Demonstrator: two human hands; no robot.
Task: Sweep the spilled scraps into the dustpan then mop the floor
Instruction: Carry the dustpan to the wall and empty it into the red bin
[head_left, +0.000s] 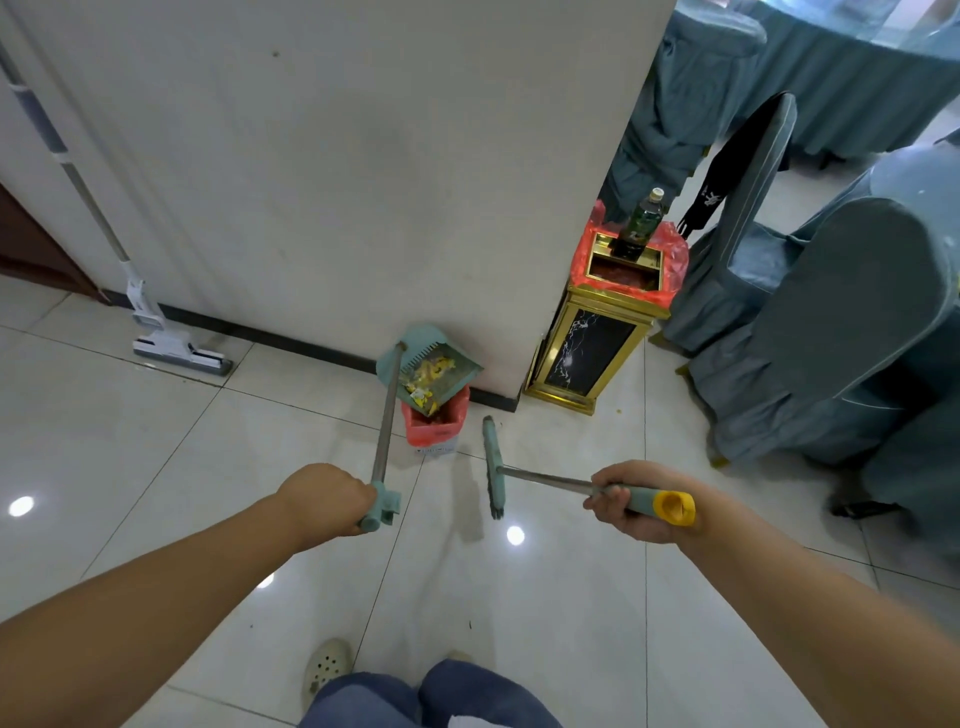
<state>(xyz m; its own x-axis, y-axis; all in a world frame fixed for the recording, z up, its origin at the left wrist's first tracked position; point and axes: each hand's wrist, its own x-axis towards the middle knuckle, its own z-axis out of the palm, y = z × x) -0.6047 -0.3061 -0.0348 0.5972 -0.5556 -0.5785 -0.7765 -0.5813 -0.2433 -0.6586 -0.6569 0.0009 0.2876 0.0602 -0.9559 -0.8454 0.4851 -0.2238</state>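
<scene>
My left hand (324, 499) grips the end of the teal dustpan's long handle. The dustpan (415, 347) hangs tilted over a small bin lined with a red bag (436, 428), and yellow scraps (428, 376) lie in its tray. My right hand (631, 501) grips the teal and yellow handle of a short broom. The broom head (492, 465) hovers just above the tiled floor, right of the small bin. A white flat mop (176, 353) leans on the wall at the left, its head on the floor.
A gold and black marble-look trash can (587, 358) with a red liner and a green bottle (641, 223) on top stands at the wall's corner. Chairs in blue-grey covers (831, 332) crowd the right side. My shoe (327, 665) and knees show at the bottom.
</scene>
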